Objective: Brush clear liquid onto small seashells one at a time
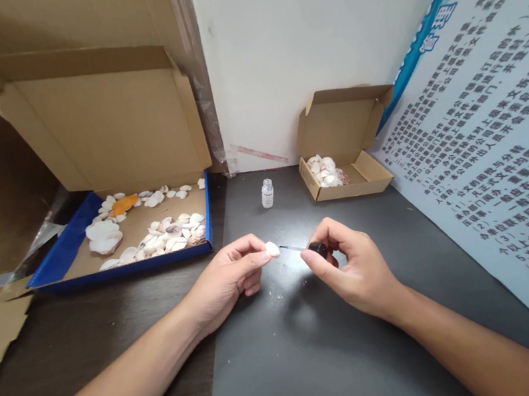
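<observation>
Between the thumb and fingers of my left hand [233,271] is a small white seashell [272,249]. My right hand [349,265] grips the black cap of a thin brush applicator [318,250]. Its slim stem points left, and the dark tip is at or very close to the shell's right edge; I cannot tell whether they touch. Beyond both hands, a small clear bottle [267,194] with a white label stands upright without its cap on the dark tabletop.
At the left, an open blue-sided cardboard box [72,260] holds many white shells and an orange one [124,204]. A smaller open cardboard box [361,187] at the back right contains more shells [325,171]. A white panel [271,55] rises behind; a printed poster [505,151] slants along the right.
</observation>
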`<state>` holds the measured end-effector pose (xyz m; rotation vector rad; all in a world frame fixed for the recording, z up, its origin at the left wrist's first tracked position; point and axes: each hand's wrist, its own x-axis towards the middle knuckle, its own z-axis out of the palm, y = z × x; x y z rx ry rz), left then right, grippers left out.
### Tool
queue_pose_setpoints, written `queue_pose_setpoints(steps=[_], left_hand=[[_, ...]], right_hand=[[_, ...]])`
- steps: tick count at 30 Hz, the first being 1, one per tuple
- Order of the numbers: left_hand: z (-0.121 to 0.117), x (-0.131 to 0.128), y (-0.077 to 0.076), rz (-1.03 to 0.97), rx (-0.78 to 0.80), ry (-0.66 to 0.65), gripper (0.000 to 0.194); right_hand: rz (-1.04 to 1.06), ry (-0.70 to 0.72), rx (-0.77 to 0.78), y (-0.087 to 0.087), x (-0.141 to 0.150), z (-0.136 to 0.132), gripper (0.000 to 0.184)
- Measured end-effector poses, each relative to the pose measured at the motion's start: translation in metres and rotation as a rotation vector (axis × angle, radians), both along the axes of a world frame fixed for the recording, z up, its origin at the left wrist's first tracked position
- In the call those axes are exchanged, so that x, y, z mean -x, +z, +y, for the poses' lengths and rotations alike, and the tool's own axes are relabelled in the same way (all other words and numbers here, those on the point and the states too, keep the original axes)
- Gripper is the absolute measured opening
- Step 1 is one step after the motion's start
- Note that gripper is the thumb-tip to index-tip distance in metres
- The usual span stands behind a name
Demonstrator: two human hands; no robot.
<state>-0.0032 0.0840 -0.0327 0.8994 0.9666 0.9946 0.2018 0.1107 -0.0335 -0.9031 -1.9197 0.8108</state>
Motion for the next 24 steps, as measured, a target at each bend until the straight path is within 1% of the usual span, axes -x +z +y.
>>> queue_pose_setpoints(steps=[10,17,24], left_hand=[[0.0003,0.0006,-0.0001,0.019,-0.005,-0.008,0.027],[0.0001,0.0002,0.0002,0.022,-0.01,-0.006,0.025],[0.0001,0.001,-0.0003,0.023,-0.012,-0.013,0.025]], right_hand=[[0.019,0.039,-0.005,0.0003,-0.0022,0.0002,0.016],[0.004,0.029,-0.008,-0.0008,-0.001,0.0,0.02],[0.017,0.039,-0.005,-0.0001,-0.0026,-0.0001,0.014]])
